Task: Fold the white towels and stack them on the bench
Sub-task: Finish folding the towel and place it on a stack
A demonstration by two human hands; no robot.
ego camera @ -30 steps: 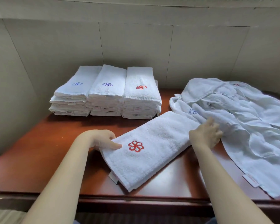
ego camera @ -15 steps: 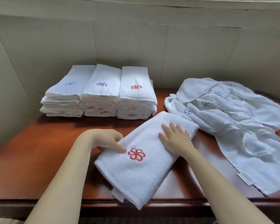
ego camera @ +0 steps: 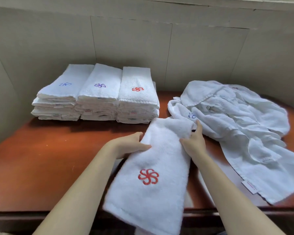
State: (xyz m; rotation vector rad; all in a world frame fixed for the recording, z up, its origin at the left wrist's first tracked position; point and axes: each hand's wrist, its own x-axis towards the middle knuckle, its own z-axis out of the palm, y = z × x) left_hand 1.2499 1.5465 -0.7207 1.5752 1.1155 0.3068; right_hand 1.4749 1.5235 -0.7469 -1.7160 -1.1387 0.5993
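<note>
Hands (ego camera: 129, 145) (ego camera: 193, 141) gripping folded towel (ego camera: 153, 167)

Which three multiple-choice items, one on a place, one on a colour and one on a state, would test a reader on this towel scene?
1. Where is the pile of unfolded white towels?
A. right of the three stacks
B. left of them
C. on top of them

2. What colour is the flower emblem on the folded white towel in the hands?
A. blue
B. red
C. green

3. How do the hands hold that towel?
A. only one hand
B. neither hand
C. both grip its sides

Answers: 1 A, the pile lies right of the rightmost stack. 2 B, the emblem is red. 3 C, left hand and right hand clasp its sides.
</note>
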